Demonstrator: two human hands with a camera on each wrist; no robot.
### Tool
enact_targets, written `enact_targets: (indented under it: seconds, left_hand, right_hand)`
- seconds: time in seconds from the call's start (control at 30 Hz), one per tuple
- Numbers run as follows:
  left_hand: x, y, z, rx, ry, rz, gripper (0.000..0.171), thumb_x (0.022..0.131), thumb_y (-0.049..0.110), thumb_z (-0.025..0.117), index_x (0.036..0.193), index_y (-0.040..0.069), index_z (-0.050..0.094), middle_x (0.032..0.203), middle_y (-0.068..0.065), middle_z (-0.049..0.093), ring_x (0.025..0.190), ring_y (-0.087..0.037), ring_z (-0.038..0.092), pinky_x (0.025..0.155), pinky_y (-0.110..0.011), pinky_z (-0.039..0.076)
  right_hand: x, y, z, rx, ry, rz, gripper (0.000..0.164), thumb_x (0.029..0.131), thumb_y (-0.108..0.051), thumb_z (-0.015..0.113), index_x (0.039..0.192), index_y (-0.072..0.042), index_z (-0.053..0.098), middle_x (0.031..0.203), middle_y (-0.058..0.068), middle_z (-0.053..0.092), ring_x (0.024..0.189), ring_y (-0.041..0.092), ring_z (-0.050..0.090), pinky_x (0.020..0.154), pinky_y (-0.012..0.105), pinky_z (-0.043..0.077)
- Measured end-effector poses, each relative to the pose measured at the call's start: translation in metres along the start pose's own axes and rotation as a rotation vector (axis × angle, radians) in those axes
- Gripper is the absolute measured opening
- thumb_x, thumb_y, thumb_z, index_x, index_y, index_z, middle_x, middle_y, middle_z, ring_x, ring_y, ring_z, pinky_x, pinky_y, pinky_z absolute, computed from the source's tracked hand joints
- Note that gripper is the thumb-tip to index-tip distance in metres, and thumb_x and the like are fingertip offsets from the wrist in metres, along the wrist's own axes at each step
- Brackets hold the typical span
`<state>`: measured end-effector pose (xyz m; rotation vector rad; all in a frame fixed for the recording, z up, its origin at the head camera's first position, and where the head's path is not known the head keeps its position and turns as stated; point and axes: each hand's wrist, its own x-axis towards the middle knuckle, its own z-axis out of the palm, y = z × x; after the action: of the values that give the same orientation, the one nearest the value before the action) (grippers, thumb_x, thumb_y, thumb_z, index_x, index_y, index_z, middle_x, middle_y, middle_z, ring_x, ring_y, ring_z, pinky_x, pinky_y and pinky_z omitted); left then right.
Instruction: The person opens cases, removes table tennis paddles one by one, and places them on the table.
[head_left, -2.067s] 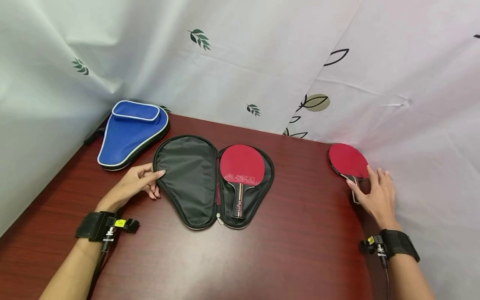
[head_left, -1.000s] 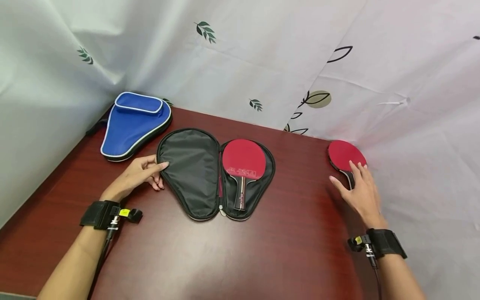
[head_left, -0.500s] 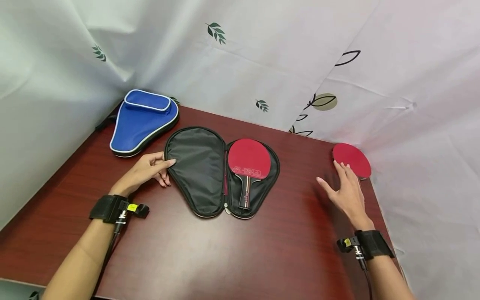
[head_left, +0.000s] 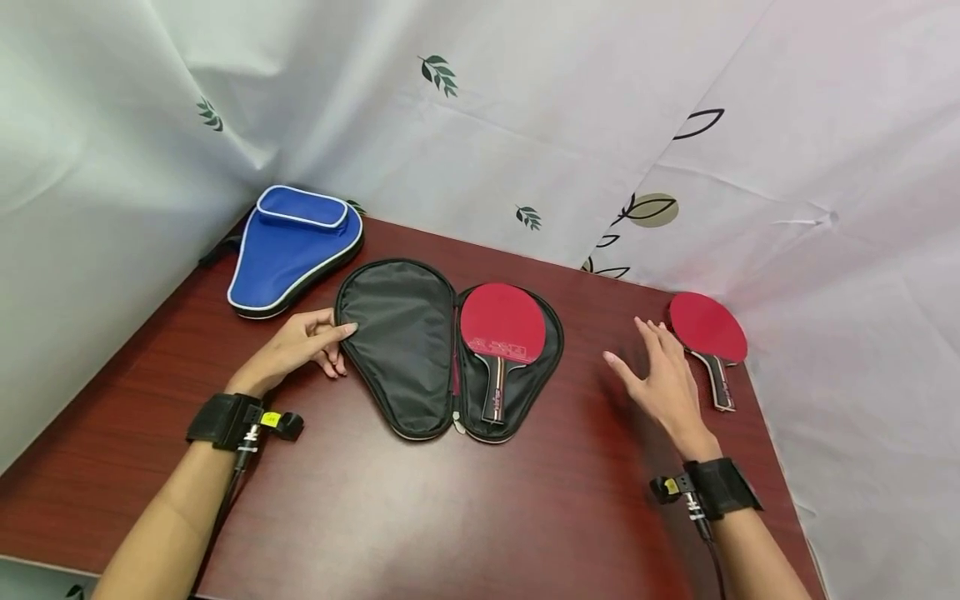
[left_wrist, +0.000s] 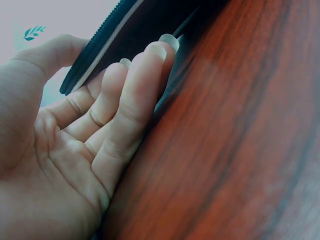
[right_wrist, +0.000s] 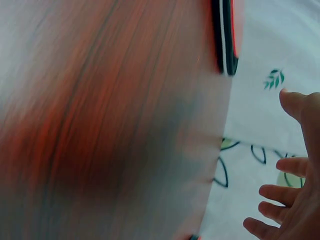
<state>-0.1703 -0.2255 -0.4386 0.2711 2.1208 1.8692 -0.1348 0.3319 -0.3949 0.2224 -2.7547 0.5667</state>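
You have the left edge of the case (head_left: 401, 350) pinched in your left hand (head_left: 300, 346), thumb on the lining and fingers beneath. The case lies spread on the table (head_left: 420, 517), the inner bat (head_left: 504, 323) red face up in its right half, handle toward you. Your right hand (head_left: 663, 387), to the right of the case, has its fingers extended and spread, gripping nothing. Farther right of the case lies the outer bat (head_left: 707, 327); the blue bag (head_left: 292, 250) sits behind and left of the case.
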Motion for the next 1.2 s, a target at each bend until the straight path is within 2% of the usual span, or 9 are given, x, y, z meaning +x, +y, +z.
enact_targets:
  seconds: [0.3, 0.6, 0.8, 1.03, 1.2]
  left_hand:
    - [0.000, -0.003, -0.001, -0.003, 0.000, 0.010, 0.038, 0.100, 0.030, 0.065, 0.095, -0.006, 0.052, 0.067, -0.024, 0.061, 0.066, -0.040, 0.070, 0.058, -0.050, 0.059]
    - [0.001, -0.002, 0.000, -0.002, 0.003, 0.004, 0.038, 0.100, 0.030, 0.066, 0.097, -0.005, 0.053, 0.068, -0.023, 0.060, 0.067, -0.041, 0.070, 0.059, -0.051, 0.059]
    - [0.001, -0.002, 0.000, 0.003, 0.006, 0.003, 0.038, 0.099, 0.031, 0.066, 0.097, -0.005, 0.053, 0.068, -0.024, 0.061, 0.066, -0.041, 0.070, 0.060, -0.051, 0.059]
    - [0.001, 0.000, 0.000, 0.001, 0.010, -0.001, 0.038, 0.099, 0.031, 0.066, 0.097, -0.004, 0.054, 0.068, -0.023, 0.061, 0.066, -0.041, 0.070, 0.059, -0.051, 0.059]
    - [0.000, 0.000, 0.001, 0.002, 0.008, 0.001, 0.038, 0.099, 0.031, 0.066, 0.096, -0.004, 0.054, 0.068, -0.023, 0.061, 0.065, -0.040, 0.070, 0.059, -0.050, 0.059]
  right_hand:
    - [0.008, -0.029, 0.012, 0.018, 0.021, -0.059, 0.074, 0.092, -0.041, 0.073, 0.151, -0.007, 0.044, 0.150, 0.021, 0.045, 0.147, 0.038, 0.029, 0.109, 0.066, 0.029]
    - [0.011, -0.058, 0.029, 0.055, -0.003, -0.091, 0.071, 0.095, -0.039, 0.070, 0.152, -0.007, 0.043, 0.150, 0.021, 0.045, 0.145, 0.038, 0.031, 0.110, 0.062, 0.032]
    - [0.011, -0.076, 0.041, 0.067, -0.029, -0.107, 0.071, 0.094, -0.039, 0.071, 0.151, -0.006, 0.044, 0.150, 0.022, 0.044, 0.143, 0.041, 0.033, 0.111, 0.062, 0.032]
    - [0.008, -0.090, 0.056, 0.073, -0.005, -0.121, 0.070, 0.094, -0.042, 0.070, 0.148, -0.005, 0.048, 0.148, 0.024, 0.044, 0.142, 0.041, 0.033, 0.113, 0.058, 0.030]
    - [0.003, -0.103, 0.067, 0.074, -0.010, -0.133, 0.069, 0.094, -0.043, 0.069, 0.147, -0.005, 0.049, 0.149, 0.024, 0.043, 0.142, 0.041, 0.032, 0.113, 0.060, 0.030]
